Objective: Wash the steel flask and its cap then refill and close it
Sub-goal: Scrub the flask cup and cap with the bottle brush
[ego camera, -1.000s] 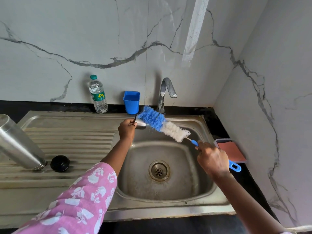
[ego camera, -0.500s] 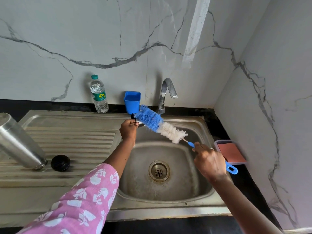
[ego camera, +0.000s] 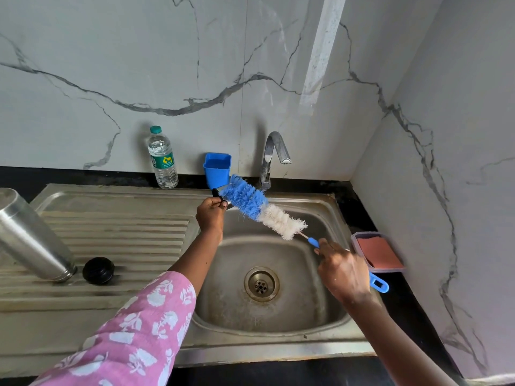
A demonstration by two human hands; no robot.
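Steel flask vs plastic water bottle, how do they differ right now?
1. Material: the steel flask is opaque brushed metal; the plastic water bottle is clear with a green label.
2. Pose: the flask leans tilted, mouth down, on the draining board; the bottle stands upright by the wall.
3. Closure: the flask is open, its black cap lying beside it; the bottle has its green cap on.
Shared: neither is held by the hands.
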